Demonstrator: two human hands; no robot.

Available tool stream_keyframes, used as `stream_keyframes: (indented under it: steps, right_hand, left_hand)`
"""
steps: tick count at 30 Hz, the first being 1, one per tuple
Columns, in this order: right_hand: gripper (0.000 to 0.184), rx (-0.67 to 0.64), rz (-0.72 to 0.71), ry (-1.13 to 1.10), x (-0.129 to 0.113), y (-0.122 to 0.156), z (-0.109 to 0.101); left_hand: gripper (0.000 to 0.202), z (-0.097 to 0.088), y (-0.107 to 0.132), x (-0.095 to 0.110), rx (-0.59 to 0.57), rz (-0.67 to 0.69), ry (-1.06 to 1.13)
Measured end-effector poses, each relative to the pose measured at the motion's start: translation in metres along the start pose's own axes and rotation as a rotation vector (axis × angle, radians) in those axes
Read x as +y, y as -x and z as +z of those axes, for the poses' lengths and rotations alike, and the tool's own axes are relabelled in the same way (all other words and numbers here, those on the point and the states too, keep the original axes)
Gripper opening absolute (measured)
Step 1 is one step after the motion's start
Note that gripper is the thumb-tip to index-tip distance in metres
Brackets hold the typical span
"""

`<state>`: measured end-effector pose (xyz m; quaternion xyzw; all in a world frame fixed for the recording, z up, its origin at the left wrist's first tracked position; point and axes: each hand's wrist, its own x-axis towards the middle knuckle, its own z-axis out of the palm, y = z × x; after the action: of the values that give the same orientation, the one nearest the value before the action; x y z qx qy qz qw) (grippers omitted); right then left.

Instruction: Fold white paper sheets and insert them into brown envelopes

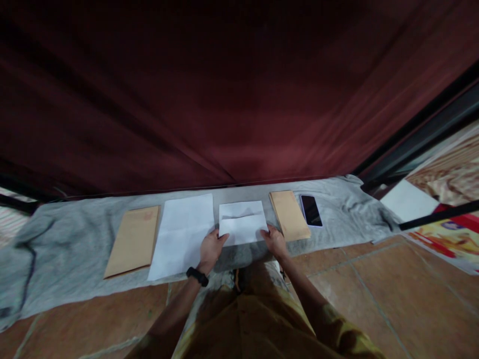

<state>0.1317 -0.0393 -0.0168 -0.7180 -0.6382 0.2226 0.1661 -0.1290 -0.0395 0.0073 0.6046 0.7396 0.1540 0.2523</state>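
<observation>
Holds a folded white paper [242, 232] between both hands, on or just above a grey cloth [344, 209], hard to tell which in the dim light. With twelve o'clock set straight away from the body, places this paper at the centre of the dial. Shows a fold edge running across it from nine to three o'clock, with a narrow band of shadow just beyond.

Pinches the paper's near corner at eight o'clock with the left hand [210, 248], thumb pressed down on top. Grips the edge at four o'clock with the right hand [276, 242], likewise thumb uppermost, the fingers below mostly hidden. Wears a dark wristband [197, 276] on the left wrist.

Has a large white sheet [183, 237] flat on the cloth at nine o'clock, just beside the left hand and partly covered by it. Farther out at nine, shows a wide brown envelope [132, 243], lying aslant close to the sheet. Between two and three o'clock, has a narrow brown envelope [290, 214] near the right hand, then a phone [311, 210], dark screen up, just beyond.

Faces a dark red curtain [239, 109] at twelve, with floor tiles [374, 294] at five.
</observation>
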Motion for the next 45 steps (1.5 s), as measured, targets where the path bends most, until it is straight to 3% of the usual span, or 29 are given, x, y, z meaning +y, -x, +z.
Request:
stream_keyframes:
  steps: [7, 15, 19, 21, 24, 27, 33, 45]
  right_hand:
    - [0.032, -0.035, 0.082, 0.075, -0.008, -0.006, -0.001]
    - [0.037, -0.045, 0.127, 0.120, -0.016, -0.009, -0.005]
    - [0.035, -0.056, 0.131, 0.136, -0.017, -0.011, -0.006]
    - [0.034, -0.059, 0.127, 0.139, -0.016, -0.012, -0.005]
    - [0.032, -0.059, 0.124, 0.142, -0.015, -0.014, -0.004]
    - [0.031, -0.055, 0.119, 0.143, -0.014, -0.015, -0.004]
    - [0.033, -0.032, 0.113, 0.143, -0.015, -0.016, -0.003]
    - [0.034, 0.031, 0.080, 0.136, -0.023, -0.020, 0.000]
  left_hand:
    - [0.030, -0.004, -0.001, 0.017, 0.003, -0.080, -0.218]
    - [0.048, 0.004, 0.001, 0.018, 0.124, -0.027, -0.180]
    - [0.050, 0.009, 0.003, 0.018, 0.304, 0.206, -0.279]
    - [0.047, 0.012, 0.006, 0.020, 0.321, 0.371, -0.321]
    - [0.053, 0.020, 0.013, 0.028, 0.222, 0.600, -0.343]
    - [0.049, 0.034, 0.022, 0.037, 0.103, 0.706, -0.325]
    - [0.047, 0.054, 0.033, 0.039, 0.049, 0.627, -0.321]
    - [0.051, 0.059, 0.022, 0.039, 0.061, 0.582, -0.409]
